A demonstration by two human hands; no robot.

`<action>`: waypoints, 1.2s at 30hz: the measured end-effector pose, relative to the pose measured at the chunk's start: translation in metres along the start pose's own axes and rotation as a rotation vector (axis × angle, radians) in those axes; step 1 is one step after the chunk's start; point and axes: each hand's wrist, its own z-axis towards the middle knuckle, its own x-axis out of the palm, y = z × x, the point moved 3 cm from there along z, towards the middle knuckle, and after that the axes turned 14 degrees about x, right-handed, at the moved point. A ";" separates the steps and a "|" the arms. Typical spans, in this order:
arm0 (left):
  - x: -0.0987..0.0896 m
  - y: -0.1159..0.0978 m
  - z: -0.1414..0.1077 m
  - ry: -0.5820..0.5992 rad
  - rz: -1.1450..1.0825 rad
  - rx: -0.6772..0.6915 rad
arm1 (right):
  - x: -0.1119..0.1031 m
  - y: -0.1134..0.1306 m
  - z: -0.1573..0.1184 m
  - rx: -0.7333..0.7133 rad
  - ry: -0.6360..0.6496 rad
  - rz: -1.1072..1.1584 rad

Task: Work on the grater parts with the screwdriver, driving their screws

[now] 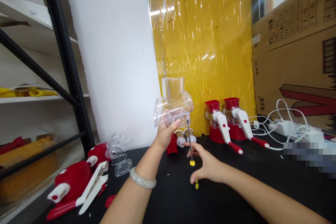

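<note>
My left hand (166,133) grips a clear plastic rotary grater housing (172,103) from below, holding it raised above the black table. A screwdriver (190,143) stands nearly upright in my right hand (207,164), its shaft pointing up and its tip at the underside of the housing. Its dark handle with yellow bands sits between my thumb and fingers. Behind my hands, metal grater drums (189,135) lie beside a red plastic part (172,145).
Two assembled red-and-white rotary graters (219,126) stand at the back right, near white cables (290,120) and a cardboard box (294,59). On the left lie red bases (75,176), white crank handles (91,185) and clear parts (123,166). A black-framed shelf (61,49) borders the left.
</note>
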 end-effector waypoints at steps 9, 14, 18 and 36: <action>-0.004 0.002 0.000 -0.006 0.005 -0.007 | -0.009 0.002 -0.006 0.076 0.426 -0.036; -0.002 0.002 0.000 -0.010 -0.011 -0.002 | -0.013 -0.003 0.000 0.114 0.119 -0.241; -0.002 0.003 0.001 -0.020 -0.011 -0.007 | -0.011 0.002 -0.006 0.117 0.433 -0.143; -0.001 0.003 0.000 -0.043 -0.011 -0.008 | -0.015 -0.003 -0.003 0.121 0.253 -0.237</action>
